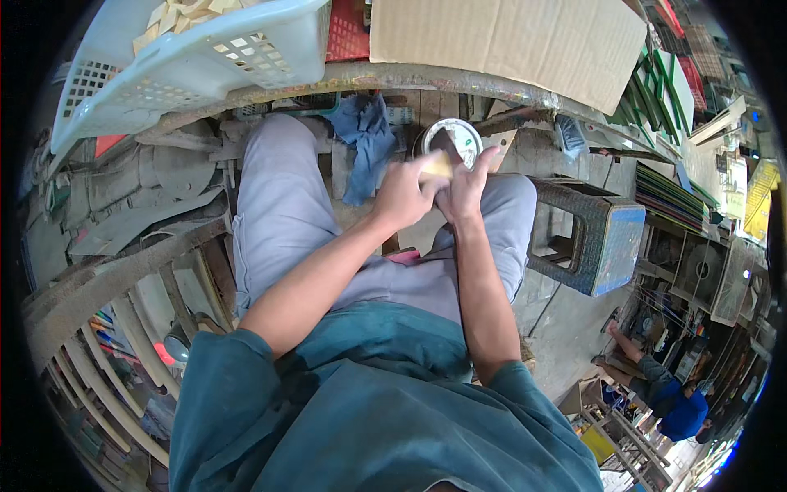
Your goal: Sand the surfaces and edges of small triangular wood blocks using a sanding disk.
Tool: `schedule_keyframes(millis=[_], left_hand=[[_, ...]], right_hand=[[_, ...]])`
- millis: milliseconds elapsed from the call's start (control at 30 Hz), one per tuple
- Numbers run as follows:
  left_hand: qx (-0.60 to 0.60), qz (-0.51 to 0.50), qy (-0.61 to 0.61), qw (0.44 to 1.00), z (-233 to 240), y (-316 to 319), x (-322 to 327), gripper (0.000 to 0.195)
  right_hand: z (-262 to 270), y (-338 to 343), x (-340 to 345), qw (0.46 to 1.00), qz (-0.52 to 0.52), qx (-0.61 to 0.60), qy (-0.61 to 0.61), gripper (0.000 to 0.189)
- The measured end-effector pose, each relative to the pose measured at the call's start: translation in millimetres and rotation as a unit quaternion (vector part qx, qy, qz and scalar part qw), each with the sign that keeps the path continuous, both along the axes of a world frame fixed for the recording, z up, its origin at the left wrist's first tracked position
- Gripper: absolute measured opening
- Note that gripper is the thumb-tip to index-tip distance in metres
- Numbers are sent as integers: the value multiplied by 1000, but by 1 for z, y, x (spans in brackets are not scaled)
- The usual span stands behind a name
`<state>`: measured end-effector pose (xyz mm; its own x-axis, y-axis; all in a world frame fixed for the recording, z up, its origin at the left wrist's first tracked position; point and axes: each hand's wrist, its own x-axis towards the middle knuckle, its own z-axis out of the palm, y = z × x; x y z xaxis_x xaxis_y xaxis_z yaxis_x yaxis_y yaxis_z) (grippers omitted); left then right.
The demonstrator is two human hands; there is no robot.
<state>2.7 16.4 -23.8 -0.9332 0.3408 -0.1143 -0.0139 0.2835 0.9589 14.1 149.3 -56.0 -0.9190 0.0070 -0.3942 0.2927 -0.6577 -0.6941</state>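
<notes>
My left hand (403,194) grips a small pale yellow block (438,165), probably wood, blurred by motion. My right hand (465,187) is right beside it, thumb stretched out and fingers partly hidden behind the left fingertips. Between the block and the right palm shows a dark brown flat piece (444,145), perhaps sandpaper; whether the right hand holds it is unclear. Just beyond both hands stands a round can (470,132) with a whitish top and a small green mark. Both hands are above the gap between my knees.
A light blue plastic basket (184,67) of small wood pieces and a cardboard sheet (492,43) rest on the bench (424,72) ahead. A blue cloth (363,135) hangs beneath. A plastic stool (590,237) stands right, a slatted wooden rail (123,277) left. Another person (676,406) is lower right.
</notes>
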Motion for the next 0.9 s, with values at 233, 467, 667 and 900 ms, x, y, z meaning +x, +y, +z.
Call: schedule_keyframes(millis=[233, 467, 667, 900], left_hand=[[39, -17, 96, 995, -4, 0, 17, 41], [1, 36, 55, 998, -16, 2, 13, 39], [-4, 84, 29, 996, -17, 0, -10, 35], [31, 31, 77, 996, -22, 5, 5, 34]], right_hand=[[19, 0, 0, 1000, 4, 12, -2, 105], [-12, 9, 6, 1000, 8, -5, 23, 102], [3, -16, -2, 998, -7, 29, 51, 101], [-9, -2, 0, 997, 47, 58, -20, 98]])
